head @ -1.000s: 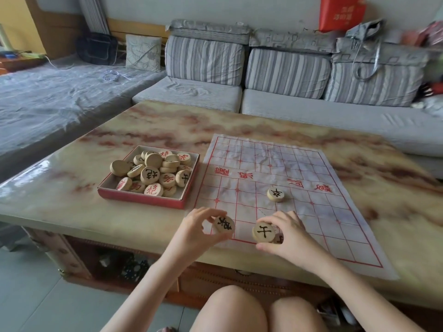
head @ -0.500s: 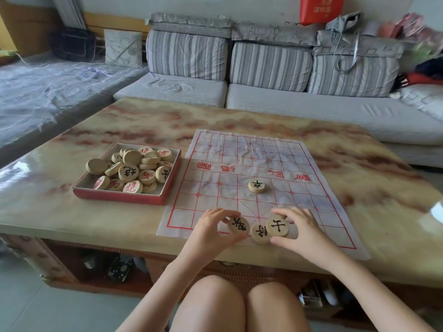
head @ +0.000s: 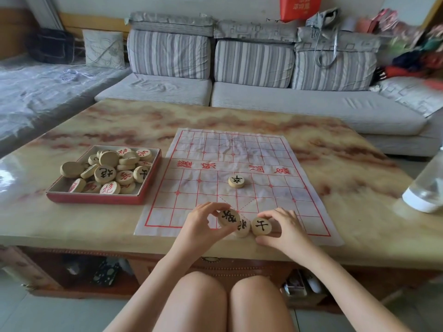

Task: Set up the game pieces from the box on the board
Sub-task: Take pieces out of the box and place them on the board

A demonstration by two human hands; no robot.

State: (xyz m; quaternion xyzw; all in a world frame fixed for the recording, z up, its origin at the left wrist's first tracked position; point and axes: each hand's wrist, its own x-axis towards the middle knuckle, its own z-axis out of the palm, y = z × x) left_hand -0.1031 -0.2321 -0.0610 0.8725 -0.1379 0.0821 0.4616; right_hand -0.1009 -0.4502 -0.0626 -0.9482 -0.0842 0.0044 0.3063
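A thin white board sheet [head: 263,161] with a red grid lies on the marble table. To its left stands a red box [head: 96,198] with several round wooden pieces marked in red or black. My left hand [head: 202,225] pinches a black-marked piece [head: 228,217], tilted, at the board's near edge. My right hand [head: 284,227] holds another black-marked piece [head: 261,226] down on the near edge. A third piece [head: 243,228] sits between those two, partly hidden. One lone black-marked piece [head: 236,181] rests mid-board.
The marble table [head: 119,125] ends right in front of my knees. A clear plastic bottle [head: 425,188] lies at the right edge. A grey sofa with striped cushions [head: 254,63] runs behind the table.
Both hands have lowered their pieces to the board's near edge, on either side of the middle piece. The camera has shifted a little.
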